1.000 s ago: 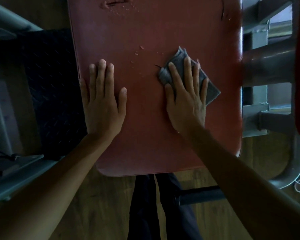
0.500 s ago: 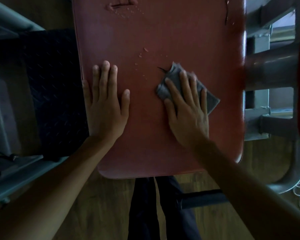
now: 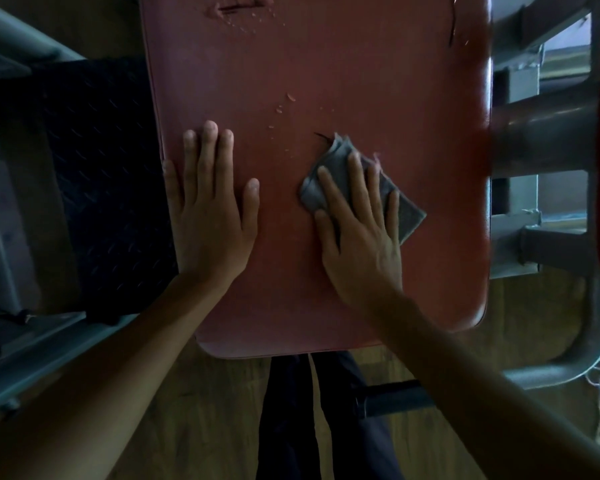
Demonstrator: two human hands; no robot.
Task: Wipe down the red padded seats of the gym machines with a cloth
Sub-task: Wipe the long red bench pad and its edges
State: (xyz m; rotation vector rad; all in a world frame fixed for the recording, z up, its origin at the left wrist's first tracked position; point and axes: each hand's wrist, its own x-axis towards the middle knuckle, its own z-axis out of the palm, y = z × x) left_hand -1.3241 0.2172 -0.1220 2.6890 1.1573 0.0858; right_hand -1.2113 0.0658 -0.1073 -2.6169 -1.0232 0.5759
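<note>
Braces the left hand (image 3: 210, 216) open and flat near the left edge of the red padded seat (image 3: 326, 64), fingers straight and close together, holding nothing: likely set there to steady the body while leaning over the pad. Presses the right hand (image 3: 361, 237) palm-down on the folded grey cloth (image 3: 338, 152), fingers straight and spread across it rather than curled round it, which suits pushing the cloth over the vinyl with even pressure. Finds the cloth lying on the pad right of its middle, one corner poking out beyond the fingertips, another past the little-finger side. Leaves pale flecks or droplets (image 3: 279, 109) just beyond the cloth toward the far end, and more around a tear (image 3: 232, 8) at the top edge, so probably calls for strokes up that way next. Risks snagging a corner on the small dark nick (image 3: 321, 136) just beside the cloth's far tip. Shows grey steel frame tubes (image 3: 541, 133) to the right, apart from both hands.
</note>
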